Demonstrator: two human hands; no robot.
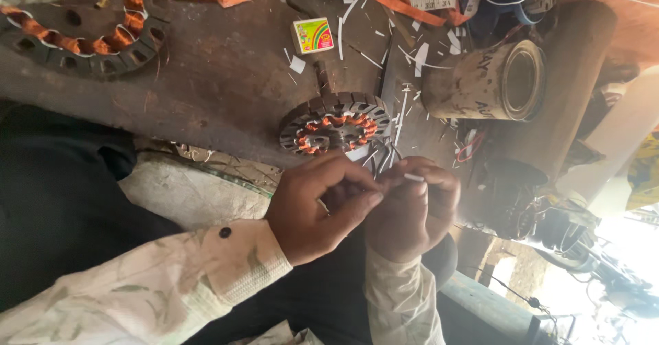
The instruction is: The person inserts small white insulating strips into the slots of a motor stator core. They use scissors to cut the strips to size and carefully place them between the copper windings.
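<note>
While both hands are meeting just below the small wound stator (pixel 335 124), the left hand (pixel 317 208) and right hand (pixel 414 211) are pinching one thin white strip (pixel 413 177) between closed fingers (pixel 367 201). The strip's long axis is running roughly level across the view. Two stators are lying on the dark counter (pixel 220 77); the larger stator (pixel 82 26) is sitting far off. One tin can (pixel 487 81) is lying on its side, its mouth facing the view's right edge, and one small colourful box (pixel 313 35) is resting nearby.

We are seeing small copper-wound round stator (pixel 336 123) lying on dark wooden bench (pixel 220 77), just beyond left hand (pixel 317 208) and right hand (pixel 412 211); grey metal tin (pixel 489 81) lying right of it, small cardboard box (pixel 313 35) behind.
</note>
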